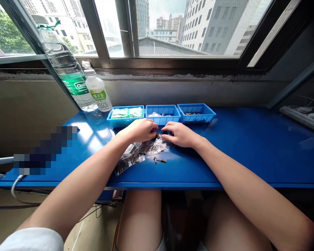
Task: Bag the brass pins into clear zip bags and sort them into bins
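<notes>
My left hand (143, 129) is bent over a pile of small plastic bags (136, 151), its fingers curled together around something small and dark that I cannot make out. Facing it, my right hand (181, 134) has its thumb and fingers bent inward over more small dark pieces, partly hidden. Between the fingertips lie short black and brass-coloured metal pins (158, 136). The clear bags beneath and in front of the left hand hold similar pins. Two loose pins (160, 160) lie crossed on the blue table, nearer to me.
Behind my hands stand three blue bins: one with green-and-white packets (127, 122), a middle bin (163, 120) with clear bags, and a right bin (199, 118) with dark pins. A large water bottle (68, 69) and a smaller bottle (98, 91) stand left. A power strip (303, 116) lies right.
</notes>
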`<state>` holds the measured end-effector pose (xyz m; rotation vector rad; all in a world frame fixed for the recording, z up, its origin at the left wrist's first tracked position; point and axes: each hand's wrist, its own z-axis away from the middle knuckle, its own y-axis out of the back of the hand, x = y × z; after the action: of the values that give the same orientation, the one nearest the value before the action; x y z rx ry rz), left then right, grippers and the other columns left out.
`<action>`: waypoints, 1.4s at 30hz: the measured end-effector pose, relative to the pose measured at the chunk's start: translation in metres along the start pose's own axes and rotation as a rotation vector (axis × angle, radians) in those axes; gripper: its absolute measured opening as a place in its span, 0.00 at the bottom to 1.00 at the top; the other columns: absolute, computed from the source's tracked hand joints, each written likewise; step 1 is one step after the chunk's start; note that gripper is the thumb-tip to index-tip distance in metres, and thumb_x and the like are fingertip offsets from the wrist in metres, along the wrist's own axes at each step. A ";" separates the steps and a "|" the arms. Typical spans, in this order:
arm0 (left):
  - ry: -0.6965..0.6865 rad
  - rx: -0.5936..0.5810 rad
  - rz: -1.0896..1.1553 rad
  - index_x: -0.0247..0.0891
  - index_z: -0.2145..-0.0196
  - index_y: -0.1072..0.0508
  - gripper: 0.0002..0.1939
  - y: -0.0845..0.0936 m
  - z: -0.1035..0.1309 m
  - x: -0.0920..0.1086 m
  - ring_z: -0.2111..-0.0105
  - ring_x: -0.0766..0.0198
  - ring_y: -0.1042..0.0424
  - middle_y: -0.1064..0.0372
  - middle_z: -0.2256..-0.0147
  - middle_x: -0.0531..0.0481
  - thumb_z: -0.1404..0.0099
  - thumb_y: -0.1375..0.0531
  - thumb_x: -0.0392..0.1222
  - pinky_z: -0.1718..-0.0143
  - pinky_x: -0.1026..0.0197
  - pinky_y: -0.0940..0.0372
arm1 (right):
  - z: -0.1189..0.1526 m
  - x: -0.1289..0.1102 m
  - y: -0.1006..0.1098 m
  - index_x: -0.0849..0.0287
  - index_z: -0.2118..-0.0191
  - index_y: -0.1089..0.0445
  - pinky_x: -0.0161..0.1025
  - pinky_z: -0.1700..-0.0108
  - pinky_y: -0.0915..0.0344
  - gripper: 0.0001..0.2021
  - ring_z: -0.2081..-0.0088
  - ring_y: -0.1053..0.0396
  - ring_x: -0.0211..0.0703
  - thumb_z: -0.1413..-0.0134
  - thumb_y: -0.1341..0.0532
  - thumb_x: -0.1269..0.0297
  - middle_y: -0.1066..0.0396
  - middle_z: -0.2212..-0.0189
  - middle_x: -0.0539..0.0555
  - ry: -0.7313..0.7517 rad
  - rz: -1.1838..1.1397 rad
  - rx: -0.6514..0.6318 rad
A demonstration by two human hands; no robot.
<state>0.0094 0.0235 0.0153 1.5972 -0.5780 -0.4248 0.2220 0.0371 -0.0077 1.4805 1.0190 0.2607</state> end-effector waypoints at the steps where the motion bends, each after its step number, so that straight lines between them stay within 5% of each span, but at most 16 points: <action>1: 0.000 0.002 0.001 0.41 0.57 0.23 0.16 0.000 0.000 0.000 0.64 0.58 0.27 0.25 0.60 0.47 0.36 0.47 0.45 0.67 0.62 0.37 | 0.000 -0.001 0.000 0.60 0.52 0.25 0.43 0.54 0.31 0.19 0.56 0.28 0.49 0.40 0.42 0.53 0.28 0.53 0.59 -0.008 0.008 -0.011; 17: -0.012 0.023 0.003 0.41 0.59 0.22 0.15 -0.003 -0.001 -0.001 0.65 0.58 0.27 0.25 0.62 0.47 0.37 0.46 0.44 0.67 0.62 0.37 | -0.001 -0.001 -0.003 0.58 0.62 0.31 0.40 0.58 0.35 0.08 0.60 0.31 0.45 0.44 0.37 0.59 0.29 0.59 0.55 -0.027 0.037 0.005; 36: -0.140 0.075 0.179 0.36 0.63 0.23 0.11 0.003 0.000 0.004 0.67 0.63 0.31 0.27 0.66 0.48 0.41 0.44 0.38 0.66 0.63 0.38 | -0.003 0.001 -0.005 0.58 0.70 0.34 0.35 0.71 0.40 0.08 0.75 0.37 0.36 0.45 0.36 0.62 0.30 0.75 0.50 0.096 -0.187 0.312; 42: -0.177 0.173 0.207 0.36 0.67 0.24 0.12 -0.002 -0.002 0.003 0.71 0.66 0.32 0.27 0.69 0.48 0.33 0.46 0.40 0.68 0.64 0.40 | -0.002 -0.002 -0.004 0.58 0.67 0.32 0.35 0.71 0.37 0.08 0.74 0.35 0.37 0.45 0.37 0.60 0.28 0.73 0.51 0.067 -0.218 0.354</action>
<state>0.0135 0.0232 0.0141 1.6531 -0.9276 -0.3704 0.2184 0.0364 -0.0098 1.6661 1.3195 -0.0298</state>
